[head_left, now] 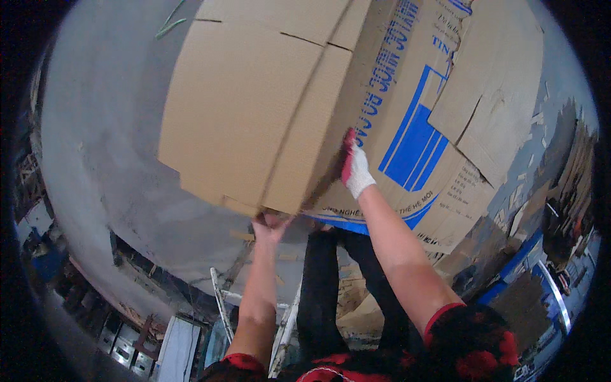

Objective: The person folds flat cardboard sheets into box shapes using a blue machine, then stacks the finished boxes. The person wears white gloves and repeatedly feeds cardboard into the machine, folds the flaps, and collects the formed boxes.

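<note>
A large plain brown cardboard sheet (pixel 248 108), with slots cut across its upper part and a long dark crease down it, fills the upper middle. At its lower edge, my bare left hand (pixel 272 224) is closed on the cardboard. Just right of the sheet's right edge is my right hand (pixel 356 167), in a white knit glove with a red palm. Its fingers point upward, stretched out, with the palm turned toward the sheet. Whether they touch its edge I cannot tell. Beneath that hand lies cardboard printed in blue (pixel 414 146).
Further cardboard pieces (pixel 484 83) lie at the right, some with torn edges. A white metal frame (pixel 223 299) stands beside my legs. Dark stacked cardboard (pixel 576 172) is at the far right. Grey floor (pixel 108 127) spreads to the left, with a green strip (pixel 170 27) on it.
</note>
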`<action>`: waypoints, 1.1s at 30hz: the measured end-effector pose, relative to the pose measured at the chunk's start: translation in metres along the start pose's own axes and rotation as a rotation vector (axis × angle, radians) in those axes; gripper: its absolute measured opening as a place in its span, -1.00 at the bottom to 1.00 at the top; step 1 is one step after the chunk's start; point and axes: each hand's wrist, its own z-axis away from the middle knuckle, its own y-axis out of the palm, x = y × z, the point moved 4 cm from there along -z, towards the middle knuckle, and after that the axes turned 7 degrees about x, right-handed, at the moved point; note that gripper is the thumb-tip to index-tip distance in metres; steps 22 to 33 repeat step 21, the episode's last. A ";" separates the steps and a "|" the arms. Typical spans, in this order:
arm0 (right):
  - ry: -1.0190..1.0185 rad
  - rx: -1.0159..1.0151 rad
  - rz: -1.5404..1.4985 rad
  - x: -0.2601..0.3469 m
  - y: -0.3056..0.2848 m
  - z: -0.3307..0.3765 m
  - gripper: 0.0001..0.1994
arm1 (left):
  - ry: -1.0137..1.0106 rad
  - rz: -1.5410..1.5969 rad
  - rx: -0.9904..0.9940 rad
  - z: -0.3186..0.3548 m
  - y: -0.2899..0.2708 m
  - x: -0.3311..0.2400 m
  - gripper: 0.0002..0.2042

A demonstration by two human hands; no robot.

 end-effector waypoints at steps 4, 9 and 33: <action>-0.182 0.025 0.147 0.062 -0.073 0.004 -0.38 | -0.229 -0.377 0.254 0.028 -0.015 0.060 -0.46; -0.132 0.121 0.208 0.150 -0.164 -0.006 -0.37 | -0.104 -0.679 0.114 0.022 -0.050 -0.031 -0.79; -0.102 0.354 0.085 0.165 -0.188 -0.011 -0.32 | 0.099 -0.751 0.442 -0.084 0.248 -0.033 -0.27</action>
